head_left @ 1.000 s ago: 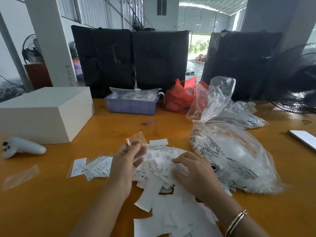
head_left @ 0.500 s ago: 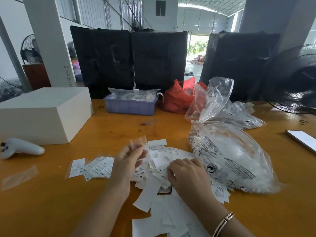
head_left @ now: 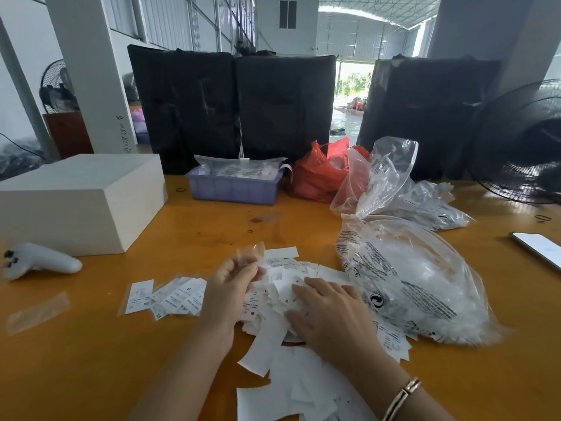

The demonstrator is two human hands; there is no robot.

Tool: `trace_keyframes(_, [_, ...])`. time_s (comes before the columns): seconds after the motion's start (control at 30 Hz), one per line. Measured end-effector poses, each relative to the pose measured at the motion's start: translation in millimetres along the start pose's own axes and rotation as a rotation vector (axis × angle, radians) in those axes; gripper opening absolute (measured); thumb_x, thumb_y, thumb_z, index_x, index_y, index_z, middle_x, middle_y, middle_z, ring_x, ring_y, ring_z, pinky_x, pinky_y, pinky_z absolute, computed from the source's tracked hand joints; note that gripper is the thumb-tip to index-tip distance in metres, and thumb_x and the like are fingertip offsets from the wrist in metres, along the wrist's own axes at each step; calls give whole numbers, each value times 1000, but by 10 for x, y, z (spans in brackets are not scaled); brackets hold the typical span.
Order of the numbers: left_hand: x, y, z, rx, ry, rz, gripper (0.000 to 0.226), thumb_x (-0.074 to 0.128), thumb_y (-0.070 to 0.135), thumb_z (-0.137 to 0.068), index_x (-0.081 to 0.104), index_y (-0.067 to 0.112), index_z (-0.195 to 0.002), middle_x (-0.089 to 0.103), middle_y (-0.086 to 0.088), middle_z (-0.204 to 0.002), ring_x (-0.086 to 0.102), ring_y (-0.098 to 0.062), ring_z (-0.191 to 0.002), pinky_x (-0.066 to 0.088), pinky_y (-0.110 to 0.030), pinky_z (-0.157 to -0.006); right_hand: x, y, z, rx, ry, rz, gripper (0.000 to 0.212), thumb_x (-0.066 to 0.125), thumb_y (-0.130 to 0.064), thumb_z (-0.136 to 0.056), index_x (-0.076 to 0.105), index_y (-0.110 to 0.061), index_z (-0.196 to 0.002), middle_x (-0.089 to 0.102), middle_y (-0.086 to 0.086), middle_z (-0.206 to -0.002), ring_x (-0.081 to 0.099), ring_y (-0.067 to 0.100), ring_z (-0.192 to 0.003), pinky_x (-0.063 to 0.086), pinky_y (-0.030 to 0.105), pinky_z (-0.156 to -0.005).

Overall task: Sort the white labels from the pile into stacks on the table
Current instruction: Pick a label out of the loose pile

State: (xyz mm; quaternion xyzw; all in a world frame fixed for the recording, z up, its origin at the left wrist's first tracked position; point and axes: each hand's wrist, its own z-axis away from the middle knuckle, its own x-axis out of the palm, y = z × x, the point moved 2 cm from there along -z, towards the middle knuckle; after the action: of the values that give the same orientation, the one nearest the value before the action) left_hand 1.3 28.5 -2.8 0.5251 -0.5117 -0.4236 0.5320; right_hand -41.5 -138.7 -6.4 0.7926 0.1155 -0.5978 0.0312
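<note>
A loose pile of white labels [head_left: 282, 302] lies on the orange table [head_left: 91, 360] in front of me. My left hand [head_left: 232, 288] is at the pile's left edge and pinches a small clear plastic sleeve [head_left: 252, 252] that sticks up above its fingers. My right hand [head_left: 328, 311] lies on the pile with its fingers spread over the labels, pointing left. To the left of my left hand, a fanned row of sorted labels [head_left: 170, 296] in clear sleeves lies flat on the table.
A large clear bag of labels [head_left: 406, 275] lies right of the pile. A white box [head_left: 82, 202] and a white controller [head_left: 39, 262] sit at the left. A purple tray [head_left: 233, 186] and red bag [head_left: 318, 174] stand behind. A phone [head_left: 538, 249] lies far right, beside a fan [head_left: 522, 144].
My right hand has slid left across the pile and its fingers have flattened out. My left hand has stayed at the pile's left edge, still pinching the clear sleeve.
</note>
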Motion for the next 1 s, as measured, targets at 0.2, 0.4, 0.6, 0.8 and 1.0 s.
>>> trace_keyframes(0.2, [-28, 17, -9, 18, 45, -17, 15, 59, 17, -93, 69, 27, -88, 74, 9, -82, 68, -1, -80, 46, -22, -72, 69, -56, -7, -111, -127, 30, 60, 36, -61, -90, 23, -40, -145, 26, -4, -154, 24, 22, -140, 13, 50, -115])
trace_keyframes(0.4, [-24, 18, 2, 33, 46, -50, 14, 58, 18, -94, 67, 27, -90, 73, 13, -79, 67, 0, -78, 46, -20, -70, 122, 105, -84, -40, -109, 17, 51, 32, -54, -97, 23, -42, -146, 25, -8, -155, 21, 17, -142, 15, 45, -116])
trace_keyframes(0.6, [-27, 12, -6, 34, 37, -93, 11, 56, 20, -95, 67, 25, -94, 72, 15, -80, 67, 4, -77, 48, -24, -76, 173, 265, -151, 78, -67, -20, 50, 34, -52, -96, 25, -43, -145, 26, -9, -155, 20, 14, -142, 15, 45, -114])
trace_keyframes(0.8, [1, -19, -8, 57, 11, -199, 12, 55, 19, -95, 64, 27, -94, 72, 12, -81, 66, -2, -85, 48, -20, -73, 157, 229, -142, 40, -9, -30, 49, 37, -54, -94, 36, -40, -141, 29, -7, -155, 21, 16, -144, 10, 48, -116])
trace_keyframes(1.0, [0, -25, -45, 27, 77, -121, 10, 57, 20, -94, 66, 24, -94, 72, 10, -80, 67, -9, -87, 52, -25, -77, 111, -172, -304, -220, 84, -10, 43, 46, -35, -97, 44, -24, -139, 45, -3, -146, 37, 19, -138, 21, 47, -114])
